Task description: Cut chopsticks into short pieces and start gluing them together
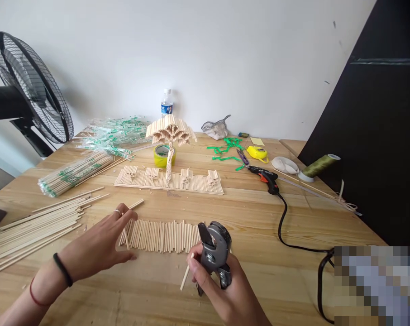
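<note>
White wall, pale wooden counter (286, 280). Head view: left hand (103, 237) curls, thumb apart, over the left end of a row of short pale wooden sticks (164, 236), laid side by side, apparently for alignment; cannot tell whether it grips one. Right hand (232, 290) clasps a grey metal cutter (216, 249), pinching a loose short pale stick (186, 274) alongside, presumably to carry both. Cutter hides the row's right end. Beyond: stick-built tree model (170, 149); black glue gun with red trigger (266, 177), cord trailing rightward.

Row of cut sticks (164, 236) lies on table (252, 213), before stick-built tree model (171, 130). Loose sticks (38, 242) lie left of row; hot-glue gun (268, 178), right of model. Water bottle (167, 108) stands behind model.
</note>
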`<state>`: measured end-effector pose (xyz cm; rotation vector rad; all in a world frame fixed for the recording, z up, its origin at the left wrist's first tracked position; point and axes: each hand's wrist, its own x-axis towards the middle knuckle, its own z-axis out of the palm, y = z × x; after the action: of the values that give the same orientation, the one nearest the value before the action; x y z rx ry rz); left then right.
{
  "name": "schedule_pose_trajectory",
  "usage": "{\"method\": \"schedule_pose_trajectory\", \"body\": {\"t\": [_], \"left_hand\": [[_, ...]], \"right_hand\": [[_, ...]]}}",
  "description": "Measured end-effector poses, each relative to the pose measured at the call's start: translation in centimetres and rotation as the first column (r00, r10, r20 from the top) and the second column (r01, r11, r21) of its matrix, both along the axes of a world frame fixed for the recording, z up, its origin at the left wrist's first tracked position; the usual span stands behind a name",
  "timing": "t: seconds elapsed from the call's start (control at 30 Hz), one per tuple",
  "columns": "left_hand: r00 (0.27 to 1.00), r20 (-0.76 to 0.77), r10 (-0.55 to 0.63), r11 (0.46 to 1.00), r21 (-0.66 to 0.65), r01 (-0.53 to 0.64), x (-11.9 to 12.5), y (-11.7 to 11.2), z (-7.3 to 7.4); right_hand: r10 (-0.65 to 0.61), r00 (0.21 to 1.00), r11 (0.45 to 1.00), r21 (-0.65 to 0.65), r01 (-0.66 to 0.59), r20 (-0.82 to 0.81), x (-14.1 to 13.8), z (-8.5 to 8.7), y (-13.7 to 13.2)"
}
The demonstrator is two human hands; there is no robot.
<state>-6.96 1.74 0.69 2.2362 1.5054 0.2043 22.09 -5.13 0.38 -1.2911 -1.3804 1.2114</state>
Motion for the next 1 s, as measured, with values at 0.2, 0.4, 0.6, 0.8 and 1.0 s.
{"method": "schedule_pose_trajectory", "body": {"t": [0.2,0.4,0.6,0.8,1.0], "left_hand": [[0.998,-0.046,-0.040,0.996,0.074,0.043,-1.3,-0.3,-1.9],[0.999,0.016,-0.031,0.999,0.040,0.030,-0.8,0.1,-0.5],[0.995,0.069,-0.066,0.996,0.059,0.062,-0.3,0.8,0.6],[0.990,0.115,-0.083,0.996,0.026,0.080,-0.7,1.2,0.3],[0.993,0.072,0.097,0.973,0.204,-0.109,-0.8,2.3,-0.3]], "right_hand": [[-0.013,1.000,0.998,-0.062,0.014,0.012,0.0,0.1,0.0],[-0.017,1.000,0.996,-0.085,0.017,0.001,0.2,0.0,-0.1],[-0.047,0.999,0.992,-0.118,0.045,-0.012,0.4,-0.6,-0.2],[-0.050,0.999,0.993,-0.106,0.049,-0.013,0.0,-0.1,-0.1],[-0.081,0.994,0.979,-0.191,0.067,-0.069,-0.3,0.2,-0.4]]}}
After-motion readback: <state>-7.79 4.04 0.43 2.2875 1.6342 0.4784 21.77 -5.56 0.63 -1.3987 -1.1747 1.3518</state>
